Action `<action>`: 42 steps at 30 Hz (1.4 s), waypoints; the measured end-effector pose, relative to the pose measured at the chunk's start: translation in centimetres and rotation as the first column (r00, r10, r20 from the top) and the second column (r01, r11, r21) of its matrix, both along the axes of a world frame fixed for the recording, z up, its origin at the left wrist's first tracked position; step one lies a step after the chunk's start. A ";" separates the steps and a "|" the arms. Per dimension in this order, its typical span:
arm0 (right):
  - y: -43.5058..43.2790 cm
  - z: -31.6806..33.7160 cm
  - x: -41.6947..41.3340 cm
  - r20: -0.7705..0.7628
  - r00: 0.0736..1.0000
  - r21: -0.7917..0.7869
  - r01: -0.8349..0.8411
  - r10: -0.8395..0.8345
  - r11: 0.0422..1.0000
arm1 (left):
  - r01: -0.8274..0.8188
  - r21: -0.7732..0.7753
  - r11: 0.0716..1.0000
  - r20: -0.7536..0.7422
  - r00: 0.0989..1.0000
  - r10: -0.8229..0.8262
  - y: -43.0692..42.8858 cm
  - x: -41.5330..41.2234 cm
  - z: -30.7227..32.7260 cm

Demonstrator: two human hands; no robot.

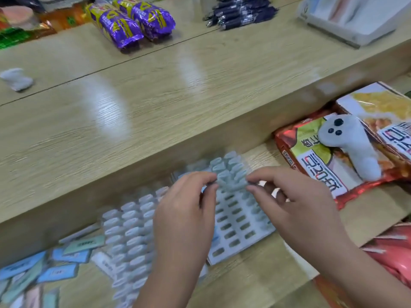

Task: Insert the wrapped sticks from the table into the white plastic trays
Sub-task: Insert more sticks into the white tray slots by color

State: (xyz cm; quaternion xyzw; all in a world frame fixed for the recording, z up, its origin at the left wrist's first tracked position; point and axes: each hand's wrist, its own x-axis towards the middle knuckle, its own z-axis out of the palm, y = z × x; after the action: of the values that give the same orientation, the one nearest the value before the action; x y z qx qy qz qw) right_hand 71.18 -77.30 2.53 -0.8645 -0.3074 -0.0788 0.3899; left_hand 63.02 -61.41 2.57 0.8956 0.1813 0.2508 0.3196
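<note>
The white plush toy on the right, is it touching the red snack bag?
Touching. The head view shows the white plush toy lying directly on the red snack bag, with no gap between them.

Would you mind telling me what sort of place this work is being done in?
Probably a small shop counter or stockroom bench: purple snack packs and a bundle of dark pens lie on the wooden counter, with noodle packets on the lower shelf.
</note>
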 end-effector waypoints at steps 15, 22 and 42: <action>-0.1 -1.1 1.3 0.105 0.976 -0.171 -0.172 0.192 0.970 | 0.049 0.145 0.988 -0.020 0.999 -0.046 -0.2 1.5 -0.9; -0.1 -1.3 1.2 0.070 0.964 -0.171 -0.240 0.255 0.956 | 0.155 0.253 0.955 -0.168 0.979 -0.114 -0.4 1.6 -1.3; 3.2 -1.1 -2.1 0.195 0.961 -0.192 -0.158 0.195 0.969 | 0.082 0.050 0.995 -0.020 0.996 -0.082 4.0 -4.5 -0.1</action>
State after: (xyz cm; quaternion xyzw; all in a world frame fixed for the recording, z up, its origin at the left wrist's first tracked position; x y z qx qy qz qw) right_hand 69.09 -74.10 1.45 -0.8509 -0.4291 -0.1080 0.2830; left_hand 58.53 -57.42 2.46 0.9124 0.1407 0.2340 0.3049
